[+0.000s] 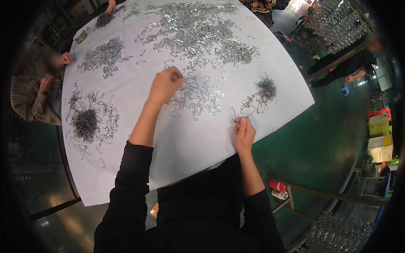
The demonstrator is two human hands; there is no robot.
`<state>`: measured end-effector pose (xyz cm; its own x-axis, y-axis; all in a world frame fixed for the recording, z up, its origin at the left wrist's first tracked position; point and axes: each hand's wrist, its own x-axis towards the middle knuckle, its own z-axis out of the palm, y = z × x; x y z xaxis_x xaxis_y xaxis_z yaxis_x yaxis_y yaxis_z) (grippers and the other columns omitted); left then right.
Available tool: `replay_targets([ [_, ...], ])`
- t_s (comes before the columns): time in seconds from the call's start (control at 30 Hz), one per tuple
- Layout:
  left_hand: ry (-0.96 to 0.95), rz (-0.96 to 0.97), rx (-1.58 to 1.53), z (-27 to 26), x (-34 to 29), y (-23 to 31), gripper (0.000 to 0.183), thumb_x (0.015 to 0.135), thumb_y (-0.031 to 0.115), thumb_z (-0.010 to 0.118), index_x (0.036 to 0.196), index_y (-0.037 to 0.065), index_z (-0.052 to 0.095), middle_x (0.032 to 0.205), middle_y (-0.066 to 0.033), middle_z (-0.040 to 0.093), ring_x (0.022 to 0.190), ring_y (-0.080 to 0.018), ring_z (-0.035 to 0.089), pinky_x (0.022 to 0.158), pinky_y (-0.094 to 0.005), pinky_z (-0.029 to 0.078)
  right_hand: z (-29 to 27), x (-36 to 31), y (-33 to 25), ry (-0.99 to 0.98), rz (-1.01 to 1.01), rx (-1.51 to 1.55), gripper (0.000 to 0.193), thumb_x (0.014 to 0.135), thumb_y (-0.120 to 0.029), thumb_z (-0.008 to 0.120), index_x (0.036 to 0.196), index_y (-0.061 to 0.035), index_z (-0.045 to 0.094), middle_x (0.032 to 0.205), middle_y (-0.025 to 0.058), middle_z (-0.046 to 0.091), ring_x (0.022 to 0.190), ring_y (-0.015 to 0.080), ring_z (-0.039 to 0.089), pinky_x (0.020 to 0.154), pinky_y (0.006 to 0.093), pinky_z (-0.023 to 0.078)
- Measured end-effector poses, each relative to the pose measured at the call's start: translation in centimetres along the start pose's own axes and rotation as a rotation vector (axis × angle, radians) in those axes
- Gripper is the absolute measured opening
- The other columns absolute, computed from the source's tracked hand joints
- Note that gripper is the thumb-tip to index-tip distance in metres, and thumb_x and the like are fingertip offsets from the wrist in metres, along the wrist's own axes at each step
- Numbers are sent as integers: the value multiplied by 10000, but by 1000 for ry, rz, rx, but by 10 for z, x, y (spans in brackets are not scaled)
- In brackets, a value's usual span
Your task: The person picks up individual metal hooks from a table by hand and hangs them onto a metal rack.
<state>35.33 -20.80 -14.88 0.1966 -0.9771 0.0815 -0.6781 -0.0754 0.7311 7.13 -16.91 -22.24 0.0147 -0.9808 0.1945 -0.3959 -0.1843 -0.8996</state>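
Note:
My left hand [166, 85] is over the middle of the white table, its fingertips pinched together. What they hold, if anything, I cannot make out. Just right of it lies a loose spread of shiny, flat, hook-shaped metal clips [198, 96]. Nearer the table's front right edge, my right hand [244, 131] has thumb and fingers closed on thin bent wire hooks [234, 114], whose ends stick up above the fingertips. Beyond that hand sits a small tangled pile of dark wire hooks [266, 89]. A larger dark pile of wire hooks [85, 125] lies at the left.
A big heap of shiny clips [190, 29] covers the table's far part, with a smaller heap [105, 55] at far left. A paper cup [79, 36] stands on the left edge. A person in a checked jacket [31, 92] sits at the left; another person's hand [111, 6] is at the back.

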Motion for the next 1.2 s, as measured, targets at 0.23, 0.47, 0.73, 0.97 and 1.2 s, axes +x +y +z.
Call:
replay_targets([
  [0.23,-120,-139,-460,-18,7,-9,138,802,142,674,871,24,656,753,-58,659,711,-108,617,617,-229,469,-1,0,1,0,-14,31,360,988,-239,384,786,-15,581,574,57,506,520,149,500,534,287,405],
  [0.47,-166,-123,-362,-22,-15,-16,141,815,150,673,882,28,654,835,-26,630,786,-104,572,683,-258,466,-2,0,2,-26,3,19,362,989,-251,387,793,-20,584,579,56,512,536,159,516,546,294,413],
  [0.73,286,24,128,-7,-51,-54,173,776,175,701,872,36,669,870,-74,637,741,-213,574,670,-325,463,2,0,-2,-49,-45,-78,369,988,-259,376,798,-22,586,579,61,526,542,182,537,552,312,426],
  [0.97,78,-22,113,5,-90,-12,133,781,139,702,838,27,658,787,-52,635,716,-164,590,644,-305,466,1,1,-5,-50,-4,-73,364,987,-256,384,814,-13,593,593,70,549,552,173,549,557,307,438],
  [1.2,43,-115,-381,-4,-100,18,101,838,85,651,880,-3,625,776,-35,645,666,-89,607,579,-230,470,46,8,-79,-91,-73,109,379,987,-279,395,842,3,602,710,105,630,607,178,600,579,304,466],
])
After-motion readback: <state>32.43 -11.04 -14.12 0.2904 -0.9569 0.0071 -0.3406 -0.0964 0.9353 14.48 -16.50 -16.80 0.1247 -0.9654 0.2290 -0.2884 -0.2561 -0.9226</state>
